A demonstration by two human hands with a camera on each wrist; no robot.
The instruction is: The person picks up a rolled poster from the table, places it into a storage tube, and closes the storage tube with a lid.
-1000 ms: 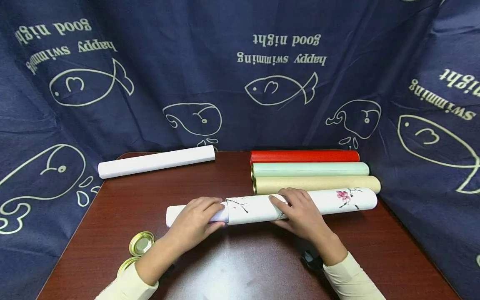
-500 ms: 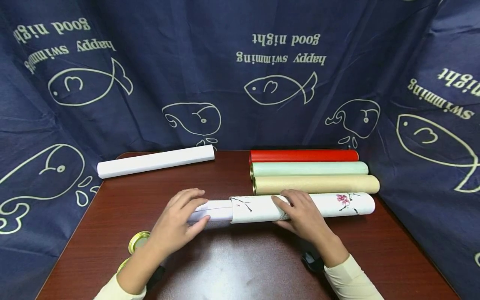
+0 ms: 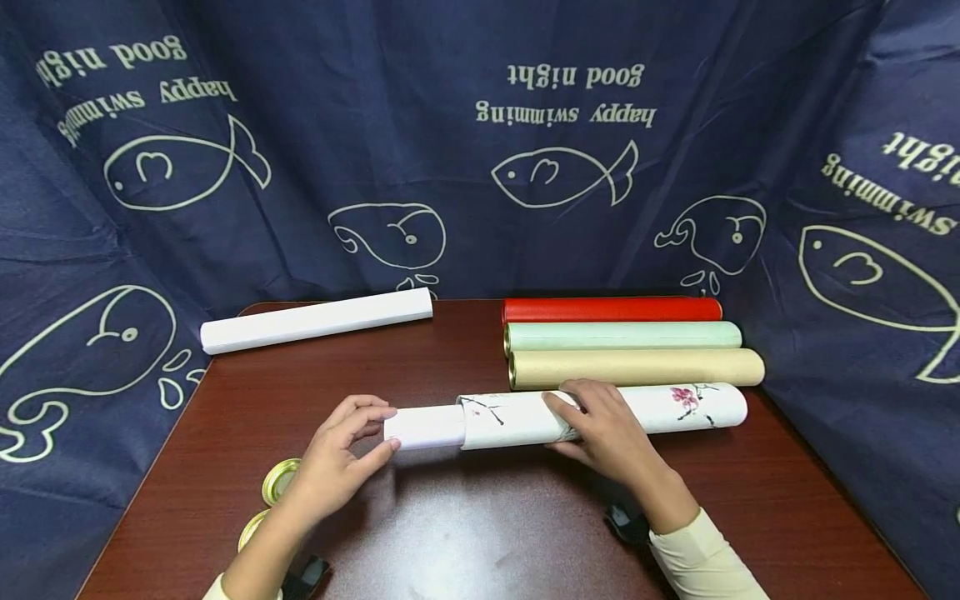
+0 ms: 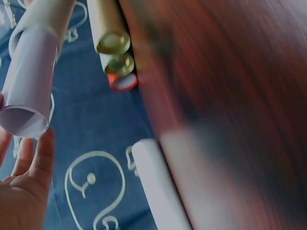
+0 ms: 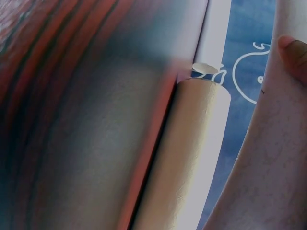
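Note:
In the head view a white mailing tube [image 3: 510, 419] with a plum-blossom print lies across the middle of the table. My right hand [image 3: 603, 429] grips it from above near its middle. A rolled sheet of white paper [image 3: 426, 427] sticks out of the tube's left mouth. My left hand [image 3: 341, 454] holds the roll's outer end, thumb on the near side and fingers on the far side. In the left wrist view the hollow end of the paper roll [image 4: 31, 72] shows, with the fingers [image 4: 43, 153] against its rim. The roll's inner part is hidden in the tube.
Behind the printed tube lie a beige tube [image 3: 637, 369], a mint green tube [image 3: 622, 336] and a red tube [image 3: 611, 310]. Another white paper roll [image 3: 318, 323] lies at the back left. Two gold lids [image 3: 279, 481] sit beside my left forearm. A blue curtain [image 3: 465, 275] hangs behind.
My left hand has slid left from beside the tube mouth to the roll's outer end. Less of the paper roll sticks out now. My right hand keeps its hold on the tube.

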